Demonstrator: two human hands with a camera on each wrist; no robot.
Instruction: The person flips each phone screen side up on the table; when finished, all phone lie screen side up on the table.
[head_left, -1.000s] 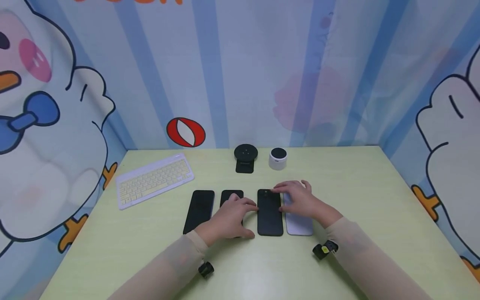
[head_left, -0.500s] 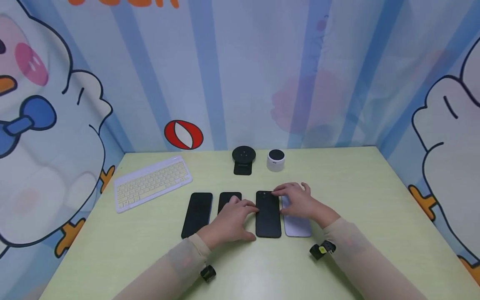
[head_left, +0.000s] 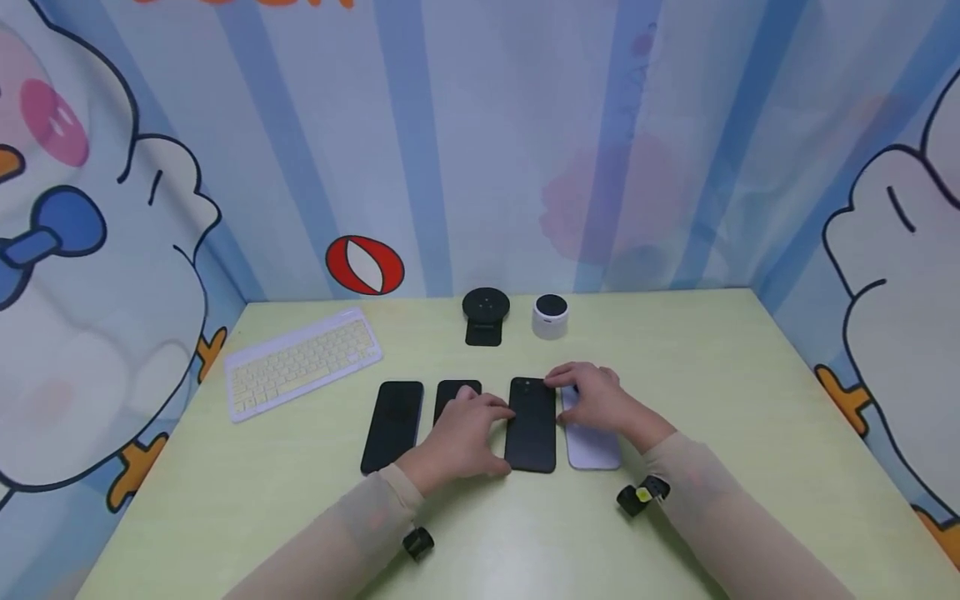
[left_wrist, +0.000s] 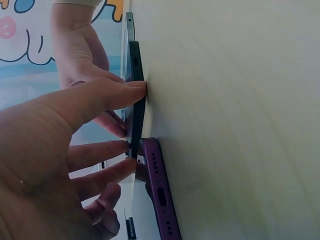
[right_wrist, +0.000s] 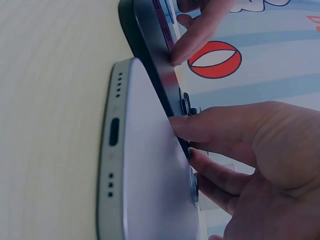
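A black phone (head_left: 531, 429) lies on the table between both hands, its camera end at the far side. My left hand (head_left: 463, 437) touches its left edge with thumb and fingertips; the left wrist view shows the thumb (left_wrist: 122, 95) near one end. On the opposite edge, my right hand (head_left: 596, 400) sets its thumb and forefinger near the far corner. Below the right hand is a lilac phone (head_left: 592, 448), partly covered. The left hand hides most of another dark phone (head_left: 453, 390), whose edge looks purple in the left wrist view. Leftmost lies a further black phone (head_left: 392, 427).
At the back left of the table (head_left: 697, 358) sits a white keyboard (head_left: 303, 362) at a slant. A black round-topped stand (head_left: 486, 308) and a small white cylinder with a dark top (head_left: 551, 317) stand near the back edge. Behind hangs a striped curtain (head_left: 495, 150).
The black phone between the hands has slid slightly left, away from the lilac phone. Both hands have stayed at its edges, and the view has shifted a little.
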